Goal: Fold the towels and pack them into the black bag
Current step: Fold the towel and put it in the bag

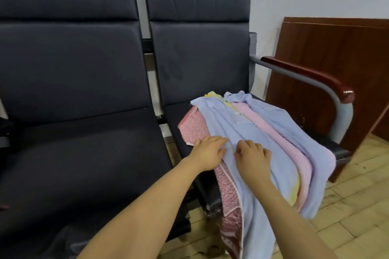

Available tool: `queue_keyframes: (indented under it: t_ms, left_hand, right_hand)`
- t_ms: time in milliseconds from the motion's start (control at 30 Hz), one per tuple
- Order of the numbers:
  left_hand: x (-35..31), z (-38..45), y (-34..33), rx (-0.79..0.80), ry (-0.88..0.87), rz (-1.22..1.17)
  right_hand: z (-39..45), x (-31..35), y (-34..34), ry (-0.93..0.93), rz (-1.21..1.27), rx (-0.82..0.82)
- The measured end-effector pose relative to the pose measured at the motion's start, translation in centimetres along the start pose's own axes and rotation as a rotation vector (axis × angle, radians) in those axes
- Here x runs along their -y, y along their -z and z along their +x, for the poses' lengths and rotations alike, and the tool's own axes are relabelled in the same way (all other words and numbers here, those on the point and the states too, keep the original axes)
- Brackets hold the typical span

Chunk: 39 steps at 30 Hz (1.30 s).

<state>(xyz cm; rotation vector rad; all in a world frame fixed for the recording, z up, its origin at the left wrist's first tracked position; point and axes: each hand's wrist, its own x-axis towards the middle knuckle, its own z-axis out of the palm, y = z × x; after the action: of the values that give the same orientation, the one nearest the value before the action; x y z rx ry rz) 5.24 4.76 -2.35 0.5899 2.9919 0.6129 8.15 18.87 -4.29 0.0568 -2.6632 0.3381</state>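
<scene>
A heap of towels lies on the right chair seat (179, 120) and hangs over its front edge. On top is a light blue towel (231, 124). A pink towel (271, 132) and a yellow towel (294, 197) show beside it, and a red patterned towel (194, 127) lies underneath. My left hand (207, 153) lies at the blue towel's left edge, upper fingers on top and lower fingers tucked beneath the cloth. My right hand (253, 159) sits next to it, its curled fingers pinching the blue towel. A dark object (5, 130) at the far left edge may be the black bag; I cannot tell.
Two dark padded chairs stand side by side, and the left seat (84, 153) has nothing on it. A metal armrest with a wooden cap (315, 79) bounds the right chair. A brown wooden panel (336, 52) leans on the wall behind. Tiled floor (347, 206) lies at the right.
</scene>
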Motion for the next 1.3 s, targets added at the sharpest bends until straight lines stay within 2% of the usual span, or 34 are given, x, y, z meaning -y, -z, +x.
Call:
queue_keyframes:
  t_ms: [267, 400, 500, 567, 633, 667, 800, 933, 1033, 1133, 1300]
  left_hand:
    - [-0.3, 2.0, 0.0, 0.071, -0.017, -0.08]
    - [-0.7, 2.3, -0.8, -0.021, -0.028, -0.145]
    - [-0.2, 2.0, -1.1, -0.135, 0.012, -0.356]
    - [0.8, 1.0, -0.8, -0.205, 0.04, -0.501]
    - [1.8, -0.3, -0.4, -0.191, 0.076, -0.547]
    - [2.2, -0.9, -0.2, -0.191, 0.103, -0.545]
    - [3.0, -2.7, 1.1, -0.291, 0.234, -0.558]
    - [4.0, -5.8, 3.4, -0.456, 0.302, -0.361]
    - [6.6, -9.1, 4.9, -0.533, 0.308, -0.211]
    - [9.9, -13.1, 6.1, -0.549, 0.348, -0.149]
    - [15.0, -20.4, 7.8, -0.599, 0.476, -0.071]
  right_hand:
    - [0.6, -0.9, 0.7, -0.043, 0.114, -0.031]
    - [0.2, -1.0, 0.8, -0.016, 0.304, -0.095]
    - [0.1, -1.0, 1.5, -0.018, 0.383, -0.092]
    - [0.1, -1.1, 1.7, -0.019, 0.347, -0.032]
    - [0.0, -1.0, 1.7, -0.002, 0.253, 0.079]
    - [-0.1, -0.8, 1.7, 0.032, 0.229, 0.08]
    - [-0.5, 1.7, 1.7, 0.138, 0.356, -0.049]
    - [-0.4, 5.7, 1.5, 0.232, 0.433, -0.153]
    - [-0.7, 9.3, 1.6, 0.33, 0.402, -0.144]
    - [-1.7, 13.5, 1.6, 0.379, 0.49, 0.017]
    - [-4.1, 21.1, 0.8, 0.464, 0.478, 0.189]
